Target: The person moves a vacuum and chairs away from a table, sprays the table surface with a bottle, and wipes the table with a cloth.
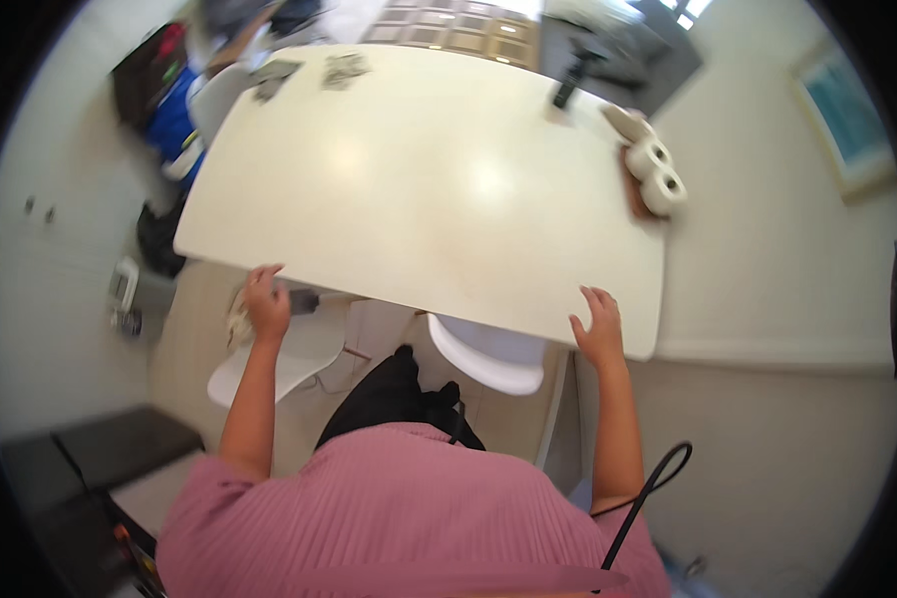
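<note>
My left hand (267, 303) is at the near left edge of a white table (399, 199), its fingers apart and nothing in them. At the near right corner, my right hand (599, 327) reaches over the table's edge with fingers and thumb spread, also holding nothing. Whether either hand touches the tabletop, I cannot tell. Two grey crumpled cloths, one at the far left corner (273, 78) and a paler one (345, 70) beside it, lie far from both hands. A black bottle-like object (568, 88) stands at the far right edge.
White paper rolls (662, 189) stand in a brown holder (636, 189) along the right edge. Two white chairs, one at left (304, 354) and one in the middle (483, 361), stand under the near edge. A dark bench (130, 441) is at lower left. A black cable loop (658, 478) hangs near my right arm.
</note>
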`<state>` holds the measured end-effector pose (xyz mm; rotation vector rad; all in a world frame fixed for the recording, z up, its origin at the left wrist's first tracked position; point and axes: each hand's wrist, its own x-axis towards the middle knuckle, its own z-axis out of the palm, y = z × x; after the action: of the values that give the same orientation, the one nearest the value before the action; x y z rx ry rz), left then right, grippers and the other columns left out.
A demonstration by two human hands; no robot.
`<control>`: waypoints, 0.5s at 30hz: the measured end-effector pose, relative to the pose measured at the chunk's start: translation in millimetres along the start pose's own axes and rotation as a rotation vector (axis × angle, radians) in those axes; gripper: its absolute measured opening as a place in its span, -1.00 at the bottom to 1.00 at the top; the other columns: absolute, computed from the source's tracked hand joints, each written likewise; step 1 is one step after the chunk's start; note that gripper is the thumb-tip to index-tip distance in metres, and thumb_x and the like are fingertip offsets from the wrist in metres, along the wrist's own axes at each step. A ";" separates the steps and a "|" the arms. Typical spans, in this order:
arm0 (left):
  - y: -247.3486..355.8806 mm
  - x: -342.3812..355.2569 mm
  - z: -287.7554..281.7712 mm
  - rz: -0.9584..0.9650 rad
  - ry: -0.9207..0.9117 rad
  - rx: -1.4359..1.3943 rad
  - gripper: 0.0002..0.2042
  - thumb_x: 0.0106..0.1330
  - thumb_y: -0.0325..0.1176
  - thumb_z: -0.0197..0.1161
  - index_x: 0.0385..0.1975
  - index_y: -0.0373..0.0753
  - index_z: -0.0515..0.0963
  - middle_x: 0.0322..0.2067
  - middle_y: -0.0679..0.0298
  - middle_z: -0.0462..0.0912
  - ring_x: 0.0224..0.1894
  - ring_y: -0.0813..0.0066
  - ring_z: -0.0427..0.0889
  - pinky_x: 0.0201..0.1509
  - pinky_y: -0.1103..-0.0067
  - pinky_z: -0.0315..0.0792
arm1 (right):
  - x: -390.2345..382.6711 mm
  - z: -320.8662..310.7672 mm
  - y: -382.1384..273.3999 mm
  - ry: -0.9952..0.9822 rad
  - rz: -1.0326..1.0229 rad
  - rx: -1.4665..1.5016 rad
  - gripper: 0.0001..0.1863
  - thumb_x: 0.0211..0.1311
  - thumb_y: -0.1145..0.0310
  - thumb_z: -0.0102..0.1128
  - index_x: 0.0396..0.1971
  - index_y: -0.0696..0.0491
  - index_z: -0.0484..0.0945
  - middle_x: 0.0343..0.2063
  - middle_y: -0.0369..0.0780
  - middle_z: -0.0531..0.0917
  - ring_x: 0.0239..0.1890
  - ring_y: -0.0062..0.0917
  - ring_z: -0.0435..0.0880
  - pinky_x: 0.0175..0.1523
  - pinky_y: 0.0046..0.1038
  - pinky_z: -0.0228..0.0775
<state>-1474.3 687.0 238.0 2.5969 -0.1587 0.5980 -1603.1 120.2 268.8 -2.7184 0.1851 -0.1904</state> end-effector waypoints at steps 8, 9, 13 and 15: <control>9.2 99.9 56.0 0.004 0.021 -0.012 -0.69 0.01 -0.58 0.17 -0.22 -0.14 0.59 -0.21 0.20 0.53 -0.05 0.21 0.50 0.06 0.31 0.31 | 159.0 2.2 -8.1 0.071 -0.040 0.091 -0.25 0.02 0.40 0.32 0.27 0.06 0.25 0.17 -0.02 0.35 0.22 -0.14 0.31 0.30 -0.19 0.20; 8.6 123.7 72.2 0.032 0.012 -0.030 -0.69 0.01 -0.58 0.18 -0.22 -0.13 0.59 -0.21 0.21 0.53 -0.05 0.21 0.50 0.06 0.31 0.31 | 186.7 9.0 10.4 0.118 -0.018 0.093 -0.22 0.02 0.38 0.34 0.29 0.07 0.22 0.19 -0.03 0.32 0.23 -0.16 0.30 0.30 -0.20 0.20; -28.2 238.5 146.5 0.178 0.045 -0.014 -0.68 -0.01 -0.59 0.17 -0.21 -0.14 0.59 -0.18 0.18 0.51 -0.05 0.17 0.49 0.04 0.28 0.34 | 354.0 35.7 58.3 0.337 0.082 0.196 0.00 -0.05 0.13 0.48 0.34 0.14 0.08 0.24 0.06 0.26 0.29 -0.09 0.25 0.34 -0.18 0.15; -19.4 306.9 202.6 0.237 0.032 -0.055 -0.67 0.02 -0.59 0.16 -0.17 -0.16 0.58 -0.16 0.17 0.50 -0.04 0.16 0.49 0.03 0.30 0.36 | 422.4 27.8 93.1 0.398 0.294 0.046 0.18 -0.17 -0.05 0.54 0.34 0.25 0.03 0.28 0.14 0.18 0.34 -0.07 0.18 0.41 -0.20 0.01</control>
<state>-1116.4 607.1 203.4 2.5320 -0.4704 0.7066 -1193.3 -19.9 250.6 -2.5405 0.6781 -0.6367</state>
